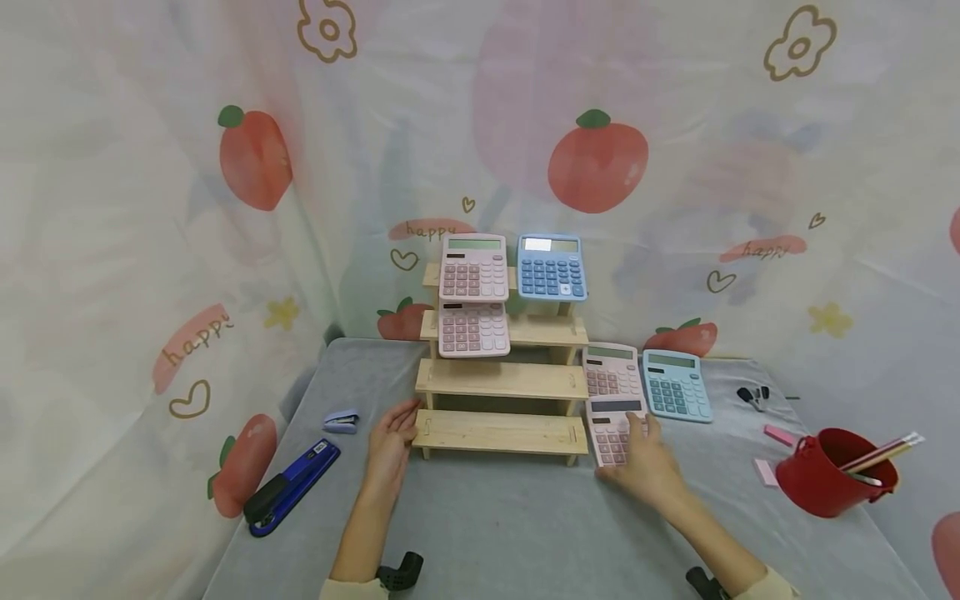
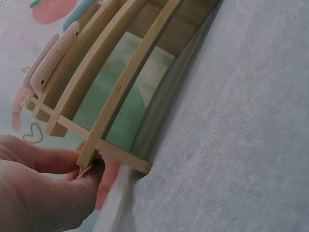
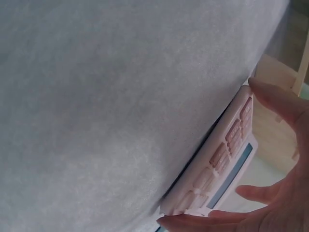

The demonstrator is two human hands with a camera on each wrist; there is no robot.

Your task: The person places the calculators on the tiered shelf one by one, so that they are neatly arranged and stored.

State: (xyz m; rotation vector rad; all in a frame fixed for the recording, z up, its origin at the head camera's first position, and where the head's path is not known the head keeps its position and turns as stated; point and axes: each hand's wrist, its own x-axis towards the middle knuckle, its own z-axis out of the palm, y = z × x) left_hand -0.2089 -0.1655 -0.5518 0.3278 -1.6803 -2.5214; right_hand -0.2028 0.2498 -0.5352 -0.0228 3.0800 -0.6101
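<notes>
A stepped wooden rack (image 1: pixel 501 433) stands in the middle of the table. My left hand (image 1: pixel 392 437) is at its left side, and in the left wrist view thumb and fingers pinch the end of a wooden slat (image 2: pixel 116 101). My right hand (image 1: pixel 647 462) spans a pink calculator (image 3: pixel 217 159) lying right of the rack, thumb at one side edge and fingers at the other. Behind it lie another pink calculator (image 1: pixel 611 367) and a light-blue calculator (image 1: pixel 677 387). Higher on the rack, two pink calculators (image 1: pixel 472 275) stand one above the other, beside a blue calculator (image 1: pixel 552 271).
On the left lie a blue stapler (image 1: pixel 294 485) and a small lilac stapler (image 1: pixel 341 422). To the right are a red bucket (image 1: pixel 817 483) with pencils, pink pieces (image 1: pixel 780 435) and small black clips (image 1: pixel 750 397). A printed curtain (image 1: pixel 480 125) hangs behind the grey-covered table (image 1: pixel 510 533).
</notes>
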